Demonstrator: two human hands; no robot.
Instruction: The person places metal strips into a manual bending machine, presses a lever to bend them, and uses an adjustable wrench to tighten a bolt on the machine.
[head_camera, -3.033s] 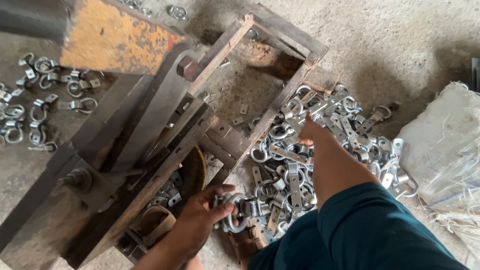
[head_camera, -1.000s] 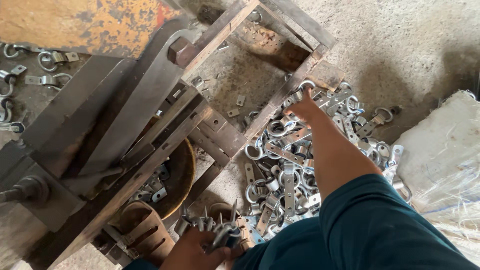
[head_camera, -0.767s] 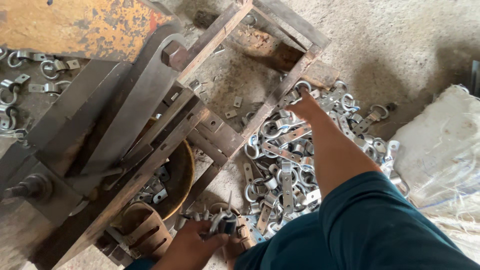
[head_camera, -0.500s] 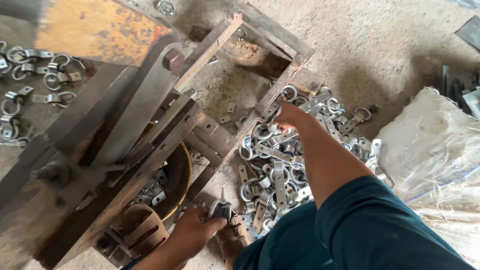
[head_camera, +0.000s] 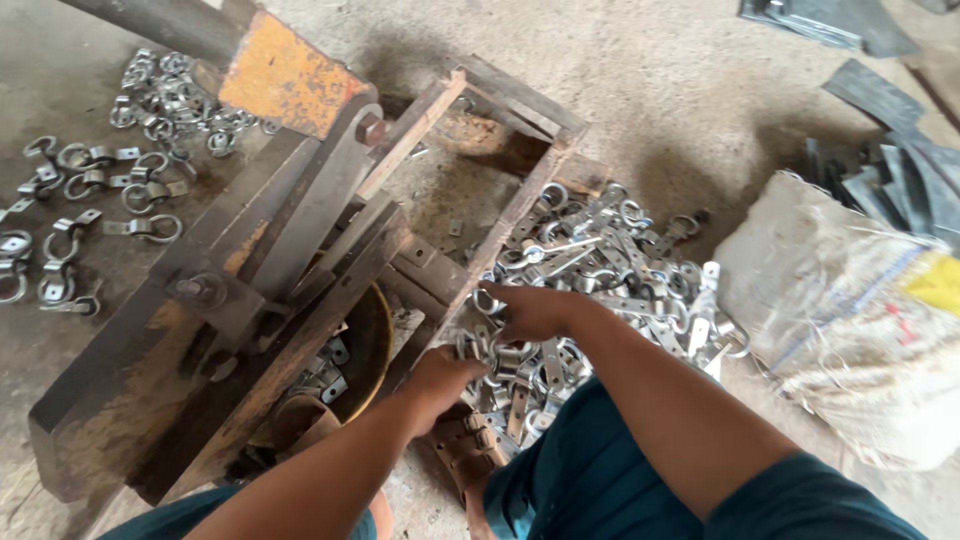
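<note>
A heap of grey metal pipe clamps (head_camera: 600, 270) lies on the concrete floor beside a wooden frame. My left hand (head_camera: 440, 378) comes up from the lower left and is closed on a small bunch of clamps (head_camera: 478, 347) at the heap's near edge. Just above it, my right hand (head_camera: 532, 310) reaches in from the right in a teal sleeve. Its fingers curl down onto a clamp (head_camera: 488, 300) next to the left hand's bunch. The two hands almost touch.
A heavy hand press (head_camera: 250, 270) of rusty iron and wood with an orange block (head_camera: 290, 78) fills the left. A yellow bowl (head_camera: 370, 350) with small metal pieces sits under it. More clamps (head_camera: 90, 200) lie scattered at far left. A white sack (head_camera: 850, 310) and dark metal sheets (head_camera: 890, 150) are on the right.
My right hand has drawn back from the far side of the heap toward my left hand. The left hand has risen from the lower edge with its clamps to meet it.
</note>
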